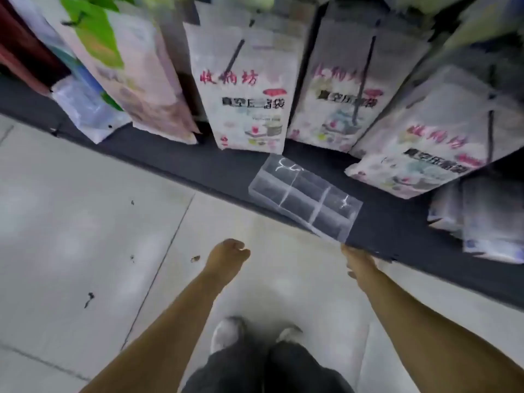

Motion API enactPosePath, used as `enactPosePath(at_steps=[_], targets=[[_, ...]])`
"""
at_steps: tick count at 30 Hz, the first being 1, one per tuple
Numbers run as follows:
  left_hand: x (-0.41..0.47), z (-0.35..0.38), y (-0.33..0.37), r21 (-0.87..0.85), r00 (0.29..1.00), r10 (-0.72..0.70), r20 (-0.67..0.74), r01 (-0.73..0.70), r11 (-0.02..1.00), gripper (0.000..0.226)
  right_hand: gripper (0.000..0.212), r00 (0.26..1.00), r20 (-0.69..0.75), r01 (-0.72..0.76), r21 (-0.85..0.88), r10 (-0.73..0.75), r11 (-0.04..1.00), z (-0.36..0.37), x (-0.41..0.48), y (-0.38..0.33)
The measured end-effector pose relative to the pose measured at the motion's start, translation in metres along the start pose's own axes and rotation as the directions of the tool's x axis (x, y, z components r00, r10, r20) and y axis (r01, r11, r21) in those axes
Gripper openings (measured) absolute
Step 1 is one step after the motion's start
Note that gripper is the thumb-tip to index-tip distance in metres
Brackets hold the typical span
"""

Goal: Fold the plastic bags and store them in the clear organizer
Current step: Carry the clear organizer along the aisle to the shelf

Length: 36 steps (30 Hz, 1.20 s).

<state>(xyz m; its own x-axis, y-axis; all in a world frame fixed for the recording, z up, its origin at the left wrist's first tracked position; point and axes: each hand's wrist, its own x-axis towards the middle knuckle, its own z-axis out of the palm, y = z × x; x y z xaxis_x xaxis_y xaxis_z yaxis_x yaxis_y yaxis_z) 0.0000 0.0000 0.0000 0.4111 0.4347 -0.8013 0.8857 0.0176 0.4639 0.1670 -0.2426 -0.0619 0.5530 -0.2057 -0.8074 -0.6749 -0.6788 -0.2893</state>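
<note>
Our clear organizer point(306, 199) lies on the dark shelf point(198, 168), running far-left to near-right. Our right hand point(357, 263), fingers outstretched, is at its near corner; our left hand point(228, 254) hangs loosely curled and empty, farther off.

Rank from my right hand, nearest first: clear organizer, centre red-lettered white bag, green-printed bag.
1. clear organizer, right by the right hand.
2. red-lettered white bag, centre back.
3. green-printed bag, far left back.
</note>
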Motion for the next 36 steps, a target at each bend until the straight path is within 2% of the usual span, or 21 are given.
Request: enactPosePath(at_steps=[2,3,6,7,9,10,12,16,20,26,32,36], targets=[[0.025,0.022,-0.018,-0.012,1.0,-0.013,0.015,0.013,1.0,0.029,0.048,0.999,-0.043,0.007,-0.039,-0.008,0.999,0.012,0.034,0.005],[0.038,0.033,-0.027,-0.041,0.999,-0.013,0.037,0.014,0.999,0.029,0.055,0.998,-0.054,0.009,0.006,-0.009,1.0,0.017,0.052,0.006],[0.066,0.053,-0.05,-0.098,0.996,-0.048,0.073,0.055,0.994,0.028,0.065,0.998,0.03,-0.064,0.277,0.058,0.959,0.029,0.092,0.013],[0.075,0.057,-0.056,-0.096,0.996,-0.049,0.068,0.056,0.994,0.028,0.056,0.992,0.101,-0.109,0.369,0.076,0.923,0.031,0.102,0.016],[0.084,0.061,-0.062,-0.079,0.996,-0.061,0.066,0.066,0.995,0.028,0.02,0.976,0.199,-0.175,0.509,0.083,0.843,0.033,0.116,0.017],[0.087,0.061,-0.064,-0.064,0.996,-0.067,0.064,0.071,0.995,0.029,0.017,0.975,0.203,-0.192,0.556,0.092,0.809,0.034,0.123,0.017],[0.089,0.059,-0.066,-0.039,0.996,-0.068,0.055,0.07,0.997,0.029,0.027,0.973,0.203,-0.21,0.603,0.107,0.769,0.036,0.133,0.02],[0.077,0.045,-0.054,-0.025,0.998,-0.055,0.043,0.056,0.998,0.026,0.014,0.97,0.202,-0.236,0.626,0.137,0.743,0.031,0.118,0.016],[0.034,0.022,-0.027,-0.014,0.999,-0.032,0.03,0.032,0.999,0.025,0.019,0.963,0.24,-0.25,0.624,0.123,0.74,0.01,0.058,0.001],[-0.072,-0.027,0.031,-0.013,0.998,0.043,0.043,-0.042,0.999,0.028,0.019,0.965,0.226,-0.255,0.662,0.136,0.705,-0.049,-0.08,-0.004],[-0.196,-0.084,0.077,0.004,0.98,0.198,0.037,-0.198,0.98,0.028,0.023,0.949,0.304,-0.29,0.719,0.09,0.632,-0.114,-0.234,0.009],[-0.269,-0.109,0.095,0.099,0.954,0.289,0.081,-0.297,0.95,0.026,0.02,0.969,0.243,-0.231,0.805,0.051,0.547,-0.161,-0.334,0.03]])
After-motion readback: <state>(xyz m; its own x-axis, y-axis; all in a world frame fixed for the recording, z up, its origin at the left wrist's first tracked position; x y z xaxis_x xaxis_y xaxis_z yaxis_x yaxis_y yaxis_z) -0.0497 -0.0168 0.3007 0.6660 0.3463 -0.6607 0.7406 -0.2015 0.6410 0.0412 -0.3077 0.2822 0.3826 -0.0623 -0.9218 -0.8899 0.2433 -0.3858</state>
